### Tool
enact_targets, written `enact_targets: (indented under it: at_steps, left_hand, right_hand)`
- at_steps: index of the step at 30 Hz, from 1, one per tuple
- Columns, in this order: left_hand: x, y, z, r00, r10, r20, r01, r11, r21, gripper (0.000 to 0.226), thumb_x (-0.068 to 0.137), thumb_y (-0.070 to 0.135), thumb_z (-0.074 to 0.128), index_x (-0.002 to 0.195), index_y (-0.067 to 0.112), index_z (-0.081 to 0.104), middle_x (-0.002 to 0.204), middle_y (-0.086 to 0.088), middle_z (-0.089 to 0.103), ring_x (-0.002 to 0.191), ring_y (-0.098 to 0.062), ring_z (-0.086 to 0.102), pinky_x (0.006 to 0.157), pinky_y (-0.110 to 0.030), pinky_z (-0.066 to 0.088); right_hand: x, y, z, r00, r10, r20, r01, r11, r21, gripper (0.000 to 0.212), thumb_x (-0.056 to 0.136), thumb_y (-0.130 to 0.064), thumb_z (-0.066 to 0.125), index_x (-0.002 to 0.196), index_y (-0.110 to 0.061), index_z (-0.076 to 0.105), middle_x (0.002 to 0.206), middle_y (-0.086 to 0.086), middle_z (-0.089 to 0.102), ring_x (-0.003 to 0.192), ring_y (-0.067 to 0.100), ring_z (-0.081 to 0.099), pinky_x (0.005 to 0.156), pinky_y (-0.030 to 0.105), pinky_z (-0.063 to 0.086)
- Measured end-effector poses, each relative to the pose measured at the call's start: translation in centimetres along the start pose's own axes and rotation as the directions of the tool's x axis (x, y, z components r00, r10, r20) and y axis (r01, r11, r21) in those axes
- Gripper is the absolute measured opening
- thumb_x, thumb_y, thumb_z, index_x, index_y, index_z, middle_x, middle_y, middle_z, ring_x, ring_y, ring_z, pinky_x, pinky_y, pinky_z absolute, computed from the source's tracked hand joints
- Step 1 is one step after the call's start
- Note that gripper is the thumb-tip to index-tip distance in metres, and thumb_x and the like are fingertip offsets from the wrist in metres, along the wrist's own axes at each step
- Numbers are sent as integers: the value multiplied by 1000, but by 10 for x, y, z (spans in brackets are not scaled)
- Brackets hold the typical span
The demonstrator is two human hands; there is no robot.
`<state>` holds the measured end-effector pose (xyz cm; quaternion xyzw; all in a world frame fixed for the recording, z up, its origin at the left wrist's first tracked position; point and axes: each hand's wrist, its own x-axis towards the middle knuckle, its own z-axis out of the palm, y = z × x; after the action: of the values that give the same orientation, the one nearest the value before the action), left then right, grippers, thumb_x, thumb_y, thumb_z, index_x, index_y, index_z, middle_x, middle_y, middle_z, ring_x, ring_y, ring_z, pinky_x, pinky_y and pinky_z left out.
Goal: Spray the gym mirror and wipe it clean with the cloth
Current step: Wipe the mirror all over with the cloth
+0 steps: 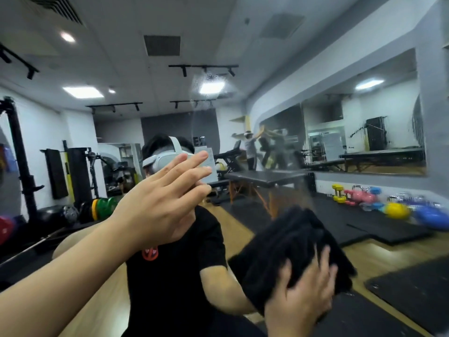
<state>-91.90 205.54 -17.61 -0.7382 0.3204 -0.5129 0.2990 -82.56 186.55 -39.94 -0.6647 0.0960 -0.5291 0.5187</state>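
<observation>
Head view: we're wiping the mirror (243, 57) with the black cloth (291, 242).
Right hand (300, 297) presses the cloth down low, grip blurred, probably flat-fingered; left hand (155, 203) braces open-fingered; we work upward toward the droplets (209, 80).

Bare forearms; the mirror reflection shows a black T-shirt (175, 271) and white headset (160, 159).

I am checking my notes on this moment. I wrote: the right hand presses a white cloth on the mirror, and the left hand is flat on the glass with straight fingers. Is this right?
Not quite: the cloth is black, not white. The head view shows the right hand pressing it on the mirror. The rest stands: the left hand is flat on the glass with straight fingers.
</observation>
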Motion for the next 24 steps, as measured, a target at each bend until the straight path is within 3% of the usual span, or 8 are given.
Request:
enact_targets:
  at_steps: [3, 5, 6, 8, 10, 12, 16, 24]
  left_hand:
    - [-2, 0, 0, 1000, 4, -1, -4, 1000, 1, 27, 79, 6, 67, 105, 3, 70, 133, -19, 62, 148, -37, 38, 119, -55, 34]
    - [-2, 0, 0, 1000, 0, -8, 0, 1000, -5, 23, 80, 5, 67, 103, 3, 70, 131, -19, 63, 147, -37, 40, 119, -55, 35]
    - [-2, 0, -1, 1000, -3, -10, 3, 1000, -8, 22, 81, 5, 67, 103, 2, 70, 130, -19, 63, 146, -37, 40, 118, -55, 36]
    - [-2, -1, -1, 1000, -3, -11, 3, 1000, -15, 21, 84, 6, 63, 103, 1, 70, 129, -21, 63, 146, -38, 41, 117, -57, 36]
    - [-2, -1, -1, 1000, 0, -16, 0, 1000, -18, 21, 87, 7, 60, 104, -1, 69, 128, -23, 63, 145, -40, 42, 118, -57, 35]
    - [-3, -1, -1, 1000, 1, -6, -2, 1000, -16, 22, 91, 8, 56, 106, -2, 68, 127, -24, 62, 144, -41, 42, 119, -58, 33]
    - [-2, 1, -3, 1000, -8, 4, 8, 1000, -14, 25, 96, 10, 49, 107, -4, 67, 126, -27, 61, 142, -42, 44, 118, -58, 34]
    - [-3, 1, 0, 1000, -20, -15, 20, 1000, -3, 28, 100, 12, 44, 108, -4, 65, 124, -27, 60, 141, -42, 46, 119, -56, 33]
  right_hand:
    - [-41, 36, -5, 977, 206, 64, -208, 977, 37, 54, 104, -34, 31, 141, 3, 45, 143, 29, 46, 123, 46, 53, 100, 63, 43]
    - [-60, 39, -14, 990, 127, 58, -125, 992, -33, 44, 109, -13, 15, 134, 11, 42, 125, 35, 50, 103, 45, 61, 88, 58, 51]
    - [-69, 45, -16, 994, 86, 74, -82, 995, -50, 44, 109, -9, 15, 134, 15, 42, 125, 39, 49, 106, 48, 60, 91, 59, 50]
    - [-87, 51, -11, 992, 119, 28, -117, 989, -85, 51, 106, -21, 28, 141, 14, 39, 139, 42, 42, 127, 56, 46, 107, 65, 36]
    - [-100, 61, -14, 961, 275, -18, -275, 953, -126, 66, 100, -42, 35, 145, 7, 39, 150, 32, 39, 138, 52, 37, 116, 60, 25]
    - [-101, 56, -19, 914, 405, -26, -405, 914, 12, 78, 92, -54, 34, 148, 1, 39, 158, 19, 35, 144, 45, 30, 118, 55, 18]
    - [-100, 56, -23, 893, 443, 82, -446, 894, 30, 83, 91, -57, 28, 154, -4, 28, 165, 10, 24, 151, 36, 17, 118, 59, 14]
    - [-111, 70, -24, 876, 472, 99, -478, 877, 48, 78, 95, -56, 27, 157, -9, 25, 166, 7, 22, 151, 32, 17, 117, 57, 14]
